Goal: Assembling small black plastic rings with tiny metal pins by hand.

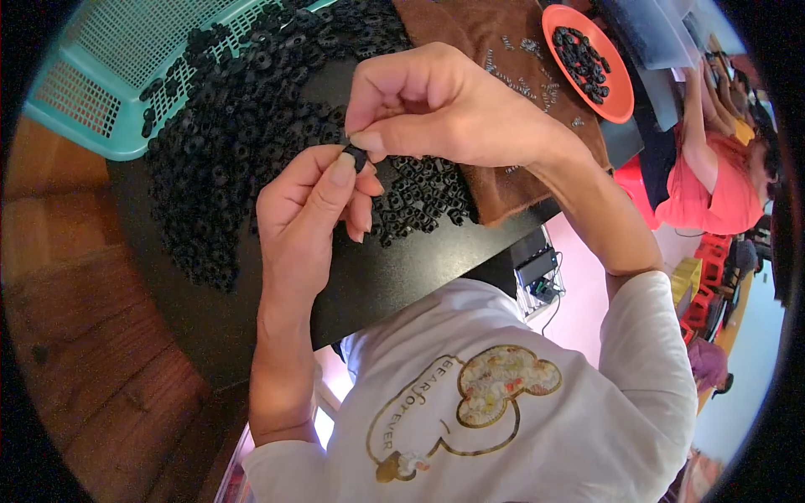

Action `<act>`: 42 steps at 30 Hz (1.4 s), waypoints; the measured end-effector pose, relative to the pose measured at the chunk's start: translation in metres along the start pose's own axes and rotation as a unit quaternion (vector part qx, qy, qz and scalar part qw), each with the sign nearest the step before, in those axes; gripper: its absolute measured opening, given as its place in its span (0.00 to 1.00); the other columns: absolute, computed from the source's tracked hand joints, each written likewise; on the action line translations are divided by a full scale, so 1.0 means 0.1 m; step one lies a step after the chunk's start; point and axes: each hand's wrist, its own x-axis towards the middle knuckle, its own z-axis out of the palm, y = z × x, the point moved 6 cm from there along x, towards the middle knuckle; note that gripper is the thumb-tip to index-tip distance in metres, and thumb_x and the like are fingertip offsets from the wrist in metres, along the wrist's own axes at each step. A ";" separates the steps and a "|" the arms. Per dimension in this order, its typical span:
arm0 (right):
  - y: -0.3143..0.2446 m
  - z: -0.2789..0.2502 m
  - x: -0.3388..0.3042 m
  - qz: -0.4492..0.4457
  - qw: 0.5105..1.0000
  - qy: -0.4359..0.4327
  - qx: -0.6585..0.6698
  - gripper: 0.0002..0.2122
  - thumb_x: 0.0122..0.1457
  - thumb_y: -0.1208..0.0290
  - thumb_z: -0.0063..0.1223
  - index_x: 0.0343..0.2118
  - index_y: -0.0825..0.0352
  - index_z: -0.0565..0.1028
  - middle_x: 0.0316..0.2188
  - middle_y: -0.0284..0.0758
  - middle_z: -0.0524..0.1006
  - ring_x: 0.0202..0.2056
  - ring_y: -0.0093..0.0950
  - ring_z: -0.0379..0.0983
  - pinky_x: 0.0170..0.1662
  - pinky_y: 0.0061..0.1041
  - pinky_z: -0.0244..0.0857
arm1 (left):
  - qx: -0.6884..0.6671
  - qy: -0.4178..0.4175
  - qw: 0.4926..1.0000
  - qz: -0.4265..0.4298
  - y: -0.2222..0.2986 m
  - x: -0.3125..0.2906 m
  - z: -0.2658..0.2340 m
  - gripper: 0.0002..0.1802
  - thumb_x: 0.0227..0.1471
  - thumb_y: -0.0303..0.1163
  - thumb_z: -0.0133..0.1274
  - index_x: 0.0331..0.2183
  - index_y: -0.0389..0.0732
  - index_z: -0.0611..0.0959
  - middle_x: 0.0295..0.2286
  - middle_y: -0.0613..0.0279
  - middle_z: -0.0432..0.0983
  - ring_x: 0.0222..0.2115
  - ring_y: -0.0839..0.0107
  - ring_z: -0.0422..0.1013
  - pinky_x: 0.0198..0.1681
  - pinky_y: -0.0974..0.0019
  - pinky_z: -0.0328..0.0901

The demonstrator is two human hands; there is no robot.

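A small black plastic part [356, 158] is pinched between the thumb and fingers of my left hand [303, 210]. From the right, my right hand [453, 109] meets it with thumb and forefinger closed at its upper end. Whether those right fingertips also hold something tiny cannot be seen. Below and behind the hands spreads a big heap of black ring-like parts [210, 176]. A smaller group of black pieces [423, 197] lies just right of my left fingertips.
Small metal springs [524, 86] lie scattered on a brown cloth [503, 184] to the right. Beyond them, an orange plate [620, 92] holds several black parts. A green mesh basket [126, 142] stands far left on the dark table [377, 285]. Another person in red [721, 184] sits at right.
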 end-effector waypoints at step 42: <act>-0.08 0.08 -0.21 0.025 0.997 0.056 0.036 0.07 0.55 0.73 0.52 0.27 0.73 0.74 0.17 0.31 0.73 0.22 0.18 0.67 0.25 0.21 0.62 | -0.060 -0.043 0.996 -0.044 -0.07 -0.03 0.01 0.14 0.57 0.37 0.48 0.33 0.34 0.78 0.21 0.65 0.73 0.15 0.86 0.60 0.16 0.82 0.50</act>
